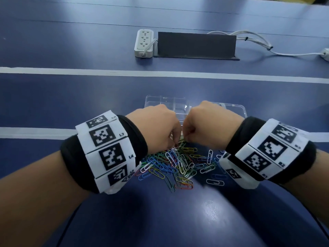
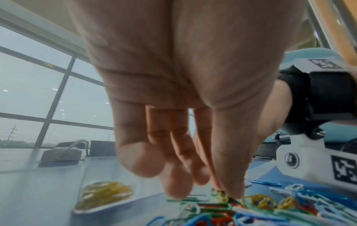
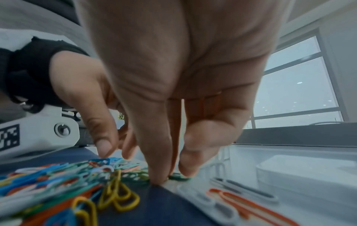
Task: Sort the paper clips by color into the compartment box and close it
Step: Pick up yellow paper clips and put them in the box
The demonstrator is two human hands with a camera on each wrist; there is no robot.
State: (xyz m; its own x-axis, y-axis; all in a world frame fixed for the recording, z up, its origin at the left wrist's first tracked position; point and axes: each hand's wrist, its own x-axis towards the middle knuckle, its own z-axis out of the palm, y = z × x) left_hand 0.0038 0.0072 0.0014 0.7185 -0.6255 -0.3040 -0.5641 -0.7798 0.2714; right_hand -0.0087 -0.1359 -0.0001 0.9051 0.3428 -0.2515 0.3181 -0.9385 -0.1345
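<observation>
Paper clips (image 1: 176,162): a loose, tangled heap of blue, green, yellow, white and orange-red wire clips on the near part of the surface, between the two wrists.
Compartment box (image 1: 166,102): clear plastic, open, just beyond the heap; its lid (image 1: 236,108) lies flat to the right.
Done so far: one compartment holds a batch of yellow clips (image 2: 108,194); an orange clip (image 3: 249,204) and grey ones lie in the box's right part.
Left to do: judging by the heap, most clips are unsorted and the box is not closed.
Left hand (image 1: 156,127): fingers curled down, fingertips pinching at a yellow clip at the heap's far edge.
Right hand (image 1: 208,125): fingers bent down onto a green clip (image 3: 179,178) by the box edge; a firm hold cannot be told.
Surface (image 1: 53,104): dark blue with white stripes.
</observation>
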